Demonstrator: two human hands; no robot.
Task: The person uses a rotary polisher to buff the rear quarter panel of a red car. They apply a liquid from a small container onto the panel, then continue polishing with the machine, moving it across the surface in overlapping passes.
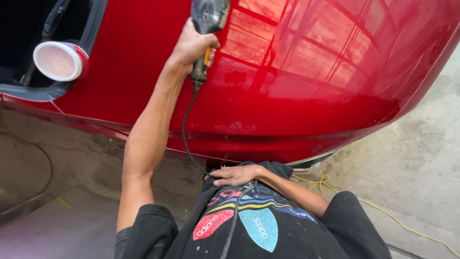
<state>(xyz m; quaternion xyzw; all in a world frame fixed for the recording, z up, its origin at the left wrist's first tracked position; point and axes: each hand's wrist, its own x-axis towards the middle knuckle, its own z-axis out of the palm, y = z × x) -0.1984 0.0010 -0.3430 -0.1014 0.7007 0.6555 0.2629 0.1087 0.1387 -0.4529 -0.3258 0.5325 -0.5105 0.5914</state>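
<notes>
My left hand [191, 46] is stretched out over a glossy red car panel [311, 81] and grips the handle of a dark power polisher [209, 17], whose head is cut off by the top edge. A black cable [184, 129] runs from the tool's handle down to my chest. My right hand [237, 175] rests against my black shirt at the panel's lower edge, fingers curled over that cable.
An open round tub [60, 61] with pale paste inside sits at the upper left, by the dark windscreen opening. A thin yellow cord [383, 211] lies on the concrete floor [421, 158] at the right. More concrete shows at lower left.
</notes>
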